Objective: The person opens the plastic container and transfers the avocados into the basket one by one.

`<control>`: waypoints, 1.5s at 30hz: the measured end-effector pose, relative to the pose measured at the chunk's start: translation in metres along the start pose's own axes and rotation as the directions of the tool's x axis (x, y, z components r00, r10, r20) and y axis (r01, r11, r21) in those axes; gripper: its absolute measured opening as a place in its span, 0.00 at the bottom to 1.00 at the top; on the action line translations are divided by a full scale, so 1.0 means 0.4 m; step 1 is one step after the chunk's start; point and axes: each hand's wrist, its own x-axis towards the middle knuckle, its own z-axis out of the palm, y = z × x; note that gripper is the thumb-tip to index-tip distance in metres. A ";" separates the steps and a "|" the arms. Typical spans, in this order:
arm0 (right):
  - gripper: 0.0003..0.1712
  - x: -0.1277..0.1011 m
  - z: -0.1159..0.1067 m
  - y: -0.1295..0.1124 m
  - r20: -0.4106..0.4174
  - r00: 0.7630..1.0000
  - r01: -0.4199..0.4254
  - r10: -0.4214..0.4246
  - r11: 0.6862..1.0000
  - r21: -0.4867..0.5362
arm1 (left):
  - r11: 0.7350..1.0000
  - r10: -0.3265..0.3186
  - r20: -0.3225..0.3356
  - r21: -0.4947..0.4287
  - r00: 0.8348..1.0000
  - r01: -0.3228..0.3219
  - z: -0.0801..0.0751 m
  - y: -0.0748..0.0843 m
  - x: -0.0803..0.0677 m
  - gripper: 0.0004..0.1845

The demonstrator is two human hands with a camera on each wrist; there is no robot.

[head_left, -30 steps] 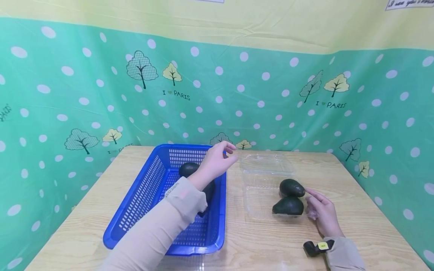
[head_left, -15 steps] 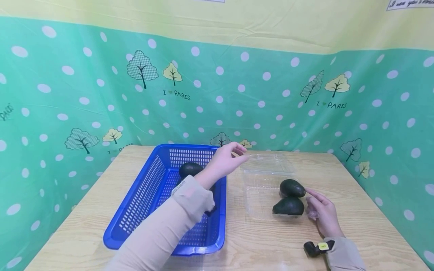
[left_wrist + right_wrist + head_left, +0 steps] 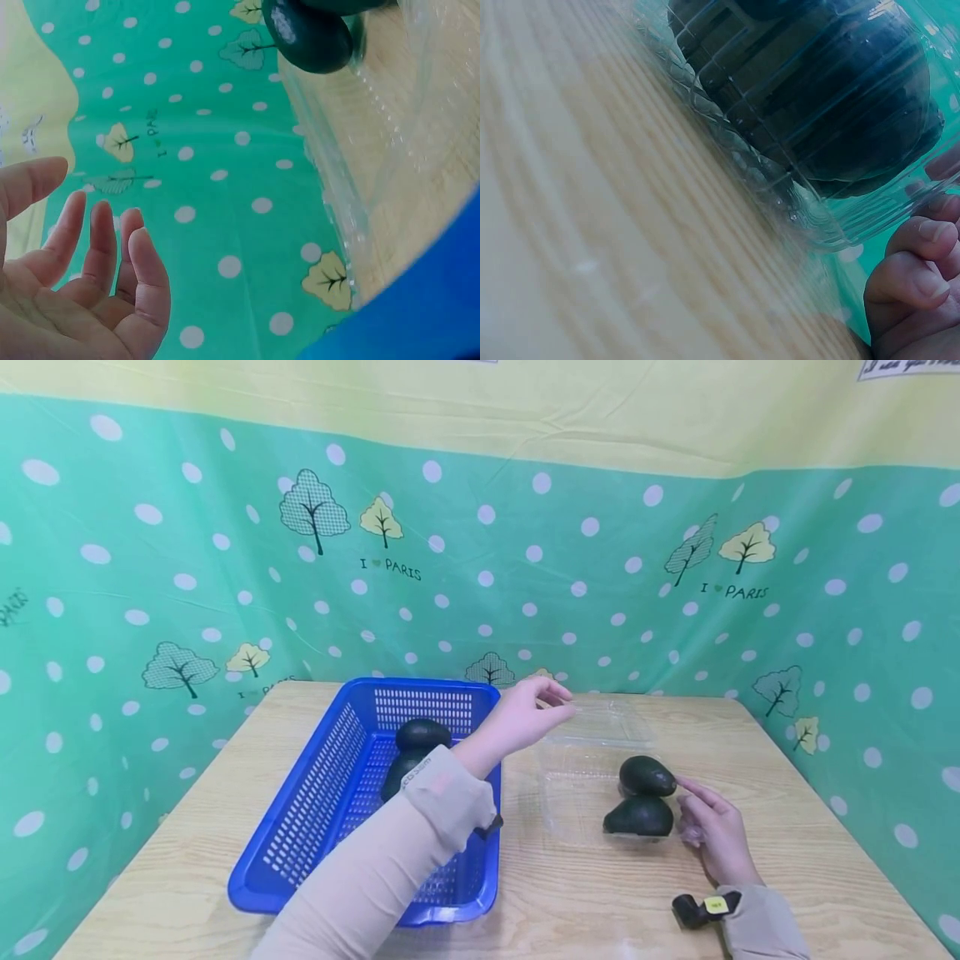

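On the wooden table [image 3: 570,893], head view: blue basket [image 3: 315,827] on the left, clear plastic clamshell [image 3: 577,777] to its right, lid folded back toward the curtain. Two avocados [image 3: 641,797] sit in the clamshell tray at its right side, one just behind the other, touching. Two more dark avocados [image 3: 420,735] lie in the basket's far end, partly hidden by the left sleeve. Left hand [image 3: 525,718] hangs in the air over the gap between basket and clamshell, near the lid's left edge, fingers loosely extended, holding nothing. Right hand [image 3: 712,827] rests on the table against the clamshell's right side, index finger out toward the rear avocado, other fingers curled at the rim.

Left wrist view: left hand [image 3: 75,285] is open, fingers relaxed and spread, empty. Clamshell wall [image 3: 352,202] and one avocado [image 3: 307,34] show beyond it, a corner of the basket at the lower right.

Right wrist view: avocados [image 3: 832,97] seen through the ribbed clamshell wall [image 3: 772,187]. Fingertips of the right hand [image 3: 915,277] are curled at the tray's rim, touching it; whether it actually pinches the plastic, can't tell.

Progress, my read: about half done. Two fruits packed, two left in the basket, lid not yet closed. Left hand is empty and nearer the lid than the basket fruit.
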 end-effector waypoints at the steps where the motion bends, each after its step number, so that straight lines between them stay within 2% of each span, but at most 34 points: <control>1: 0.22 0.000 0.000 0.000 0.000 1.000 0.000 0.000 1.000 0.001 | 1.000 -0.002 0.004 -0.005 1.000 0.002 0.005 0.001 0.002 0.13; 8: 0.21 -0.001 -0.001 -0.003 -0.001 1.000 -0.008 0.008 1.000 0.000 | 1.000 -0.007 0.016 -0.020 1.000 0.007 0.035 0.009 0.014 0.13; 33: 0.22 -0.001 0.000 -0.002 0.005 1.000 0.012 -0.012 1.000 0.017 | 0.996 -0.014 0.060 0.092 0.998 0.009 0.113 0.016 0.011 0.14; 40: 0.22 0.000 0.000 0.000 0.006 1.000 0.022 -0.022 1.000 0.018 | 0.992 -0.062 0.114 0.116 0.992 0.049 0.145 0.008 0.017 0.18; 45: 0.23 0.000 0.001 0.002 0.008 1.000 0.028 -0.028 0.999 0.030 | 0.987 -0.097 0.122 0.142 0.988 0.079 0.166 0.004 0.018 0.20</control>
